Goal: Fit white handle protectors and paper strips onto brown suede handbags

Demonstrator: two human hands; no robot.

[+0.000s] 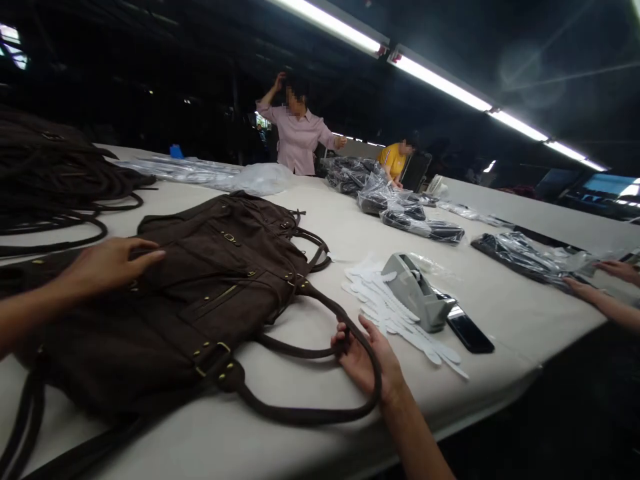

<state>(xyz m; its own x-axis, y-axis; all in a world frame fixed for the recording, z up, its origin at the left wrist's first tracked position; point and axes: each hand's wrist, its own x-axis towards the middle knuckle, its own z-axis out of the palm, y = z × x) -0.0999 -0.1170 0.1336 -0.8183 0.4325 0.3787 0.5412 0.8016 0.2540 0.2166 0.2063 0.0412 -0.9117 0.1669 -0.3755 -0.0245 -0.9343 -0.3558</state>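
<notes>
Across the off-white desk point(280, 453), a dark-brown fabric handbag point(190, 287) is laid flat, one rounded brown handle point(300, 351) loosely held by the right hand point(359, 365); the left hand's point(113, 267) grip's left pretty open over the bag.

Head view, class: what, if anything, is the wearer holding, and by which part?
The right hand holds the dark brown handbag by a looped handle; the left hand is over the bag, no grip visible.

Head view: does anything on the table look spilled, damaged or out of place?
Nothing looks clearly spilled or damaged. The one messy spot is the white strips, fanned out in an uneven heap beside the tape dispenser, to the right of the brown bag.
</notes>
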